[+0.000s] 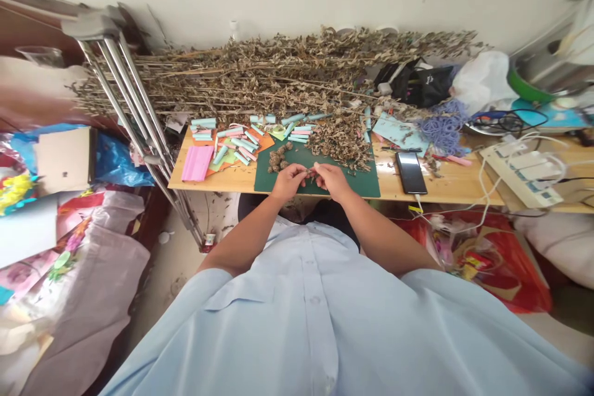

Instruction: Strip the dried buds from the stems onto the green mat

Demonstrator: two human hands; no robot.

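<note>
My left hand (291, 181) and my right hand (330, 179) meet over the front of a dark green mat (264, 182). Their fingers are closed in a pinch around a small bit of dried leaves (310, 175), held between both hands. Just behind my left hand sits a small heap of brown rolled leaf balls (278, 158). Beyond my right hand spreads a loose pile of crumbled dried leaves (343, 142). The undersides of the fingers are hidden.
Long dried plant stalks (250, 80) lie along the wall. Rolled paper tubes (241, 145) and pink paper (197, 163) are at left; a phone (411, 172), purple cord (444, 127) and power strip (522, 170) at right. A metal crutch (134, 99) leans against the table's left end.
</note>
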